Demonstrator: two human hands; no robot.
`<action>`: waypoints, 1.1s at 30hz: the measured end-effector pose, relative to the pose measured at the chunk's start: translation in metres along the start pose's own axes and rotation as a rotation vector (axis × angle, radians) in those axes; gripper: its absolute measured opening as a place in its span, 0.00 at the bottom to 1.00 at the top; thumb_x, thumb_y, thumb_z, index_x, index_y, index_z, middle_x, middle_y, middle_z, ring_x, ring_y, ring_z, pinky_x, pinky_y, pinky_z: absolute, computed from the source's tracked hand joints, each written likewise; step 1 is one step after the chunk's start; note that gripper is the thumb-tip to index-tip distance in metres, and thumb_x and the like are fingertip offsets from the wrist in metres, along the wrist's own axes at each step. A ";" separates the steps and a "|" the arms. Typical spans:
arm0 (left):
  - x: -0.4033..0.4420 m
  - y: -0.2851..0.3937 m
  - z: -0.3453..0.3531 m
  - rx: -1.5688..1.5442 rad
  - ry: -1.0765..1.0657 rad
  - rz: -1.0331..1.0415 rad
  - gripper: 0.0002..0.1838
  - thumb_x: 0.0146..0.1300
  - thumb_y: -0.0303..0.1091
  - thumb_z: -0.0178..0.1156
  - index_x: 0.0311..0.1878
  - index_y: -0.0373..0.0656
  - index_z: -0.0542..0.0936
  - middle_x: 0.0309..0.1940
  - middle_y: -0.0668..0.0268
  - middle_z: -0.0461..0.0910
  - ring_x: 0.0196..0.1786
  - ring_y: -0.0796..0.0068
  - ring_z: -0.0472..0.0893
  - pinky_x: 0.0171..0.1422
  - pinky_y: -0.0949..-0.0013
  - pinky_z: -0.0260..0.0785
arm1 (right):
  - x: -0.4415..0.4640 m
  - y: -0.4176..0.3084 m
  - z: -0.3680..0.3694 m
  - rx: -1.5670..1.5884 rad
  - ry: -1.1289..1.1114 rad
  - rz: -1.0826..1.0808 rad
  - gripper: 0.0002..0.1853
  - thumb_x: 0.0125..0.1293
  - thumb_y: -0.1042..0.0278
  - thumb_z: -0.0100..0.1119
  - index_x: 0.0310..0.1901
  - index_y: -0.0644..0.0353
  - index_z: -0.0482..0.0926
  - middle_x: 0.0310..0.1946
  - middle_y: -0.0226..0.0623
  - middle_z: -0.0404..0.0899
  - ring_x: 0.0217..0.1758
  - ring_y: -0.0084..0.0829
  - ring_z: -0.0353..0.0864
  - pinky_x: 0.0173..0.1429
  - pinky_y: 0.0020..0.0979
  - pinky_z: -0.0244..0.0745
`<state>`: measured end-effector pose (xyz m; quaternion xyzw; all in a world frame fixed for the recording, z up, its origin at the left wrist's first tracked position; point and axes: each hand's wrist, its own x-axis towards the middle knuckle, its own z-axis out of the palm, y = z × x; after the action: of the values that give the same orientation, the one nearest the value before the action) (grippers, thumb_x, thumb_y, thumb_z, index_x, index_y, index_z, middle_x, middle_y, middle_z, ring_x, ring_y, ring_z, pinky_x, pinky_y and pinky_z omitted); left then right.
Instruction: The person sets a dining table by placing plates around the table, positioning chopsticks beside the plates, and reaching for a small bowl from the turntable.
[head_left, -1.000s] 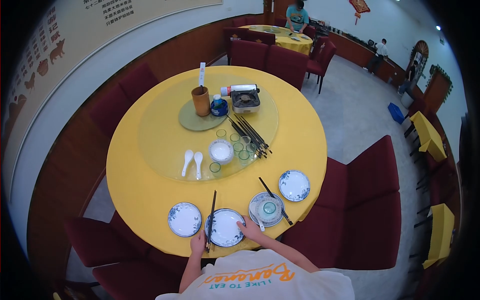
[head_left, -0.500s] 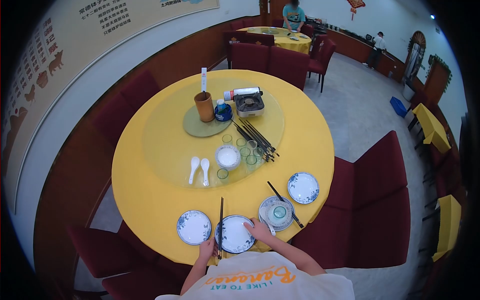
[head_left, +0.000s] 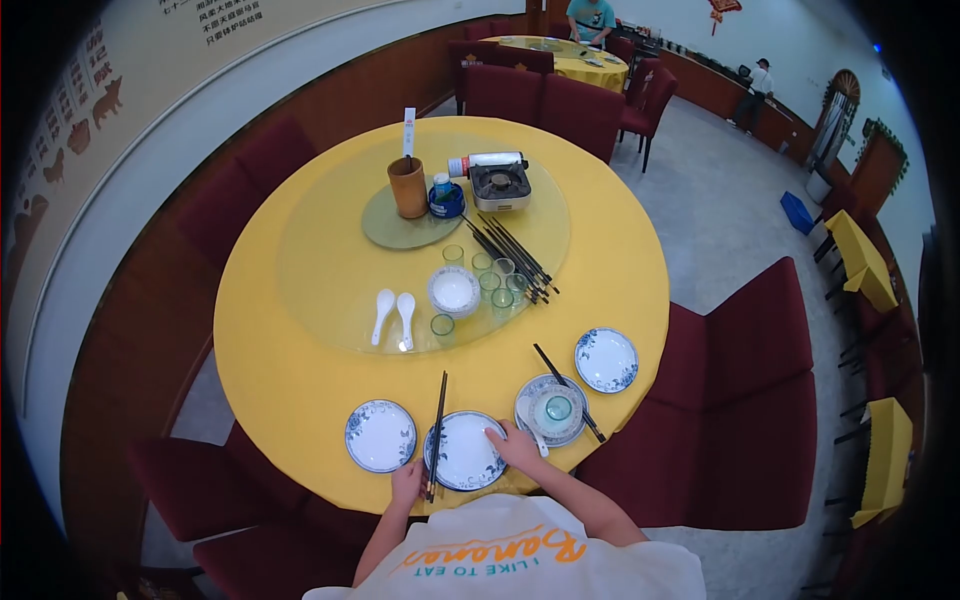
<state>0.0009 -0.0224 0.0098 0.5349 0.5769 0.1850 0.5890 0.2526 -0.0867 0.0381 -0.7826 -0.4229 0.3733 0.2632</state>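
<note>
A white plate with blue flowers [head_left: 467, 452] lies at the table's near edge. My right hand [head_left: 516, 447] holds its right rim, thumb on top. A pair of black chopsticks [head_left: 438, 430] lies lengthwise across the plate's left rim. My left hand [head_left: 408, 483] is closed at their lower end; its fingertips are partly hidden. To the left is a second flowered plate [head_left: 380, 436]. On the right stands a place setting: a plate [head_left: 575, 432] carrying a bowl [head_left: 538, 408], a green glass cup [head_left: 558, 408], a white spoon [head_left: 540, 443] and black chopsticks [head_left: 592, 425].
Another flowered plate [head_left: 606, 360] lies far right. The glass turntable [head_left: 330, 290] bears a bowl stack [head_left: 454, 291], two white spoons [head_left: 384, 316], several green glasses, loose chopsticks [head_left: 510, 258], a wooden holder [head_left: 407, 188] and a gas stove [head_left: 500, 186]. Red chairs [head_left: 755, 400] surround the table.
The view has shifted, so the table sits higher in the picture. The chopsticks' lower end has swung slightly left with my left hand. My right hand stays on the plate rim.
</note>
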 end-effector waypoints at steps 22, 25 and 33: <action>-0.003 0.001 0.001 0.043 0.023 0.051 0.23 0.67 0.43 0.48 0.20 0.36 0.74 0.10 0.67 0.69 0.09 0.80 0.68 0.13 0.75 0.61 | 0.001 0.000 -0.003 0.003 -0.016 -0.018 0.30 0.61 0.40 0.45 0.51 0.62 0.71 0.34 0.58 0.78 0.41 0.54 0.78 0.45 0.45 0.71; -0.006 0.005 0.002 0.053 0.033 0.062 0.23 0.66 0.43 0.48 0.20 0.36 0.74 0.11 0.67 0.69 0.09 0.80 0.68 0.13 0.75 0.61 | -0.001 -0.004 -0.007 0.000 -0.031 -0.014 0.31 0.61 0.40 0.44 0.52 0.62 0.70 0.35 0.59 0.78 0.42 0.54 0.77 0.46 0.45 0.71; -0.008 0.008 0.003 0.051 0.050 0.044 0.23 0.66 0.44 0.49 0.20 0.37 0.74 0.11 0.68 0.69 0.10 0.80 0.68 0.14 0.75 0.61 | 0.002 0.003 -0.002 0.007 0.004 -0.044 0.30 0.62 0.41 0.45 0.51 0.62 0.71 0.33 0.57 0.78 0.40 0.53 0.78 0.44 0.44 0.71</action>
<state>0.0045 -0.0279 0.0199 0.5576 0.5841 0.1964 0.5562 0.2560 -0.0868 0.0365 -0.7730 -0.4383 0.3672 0.2749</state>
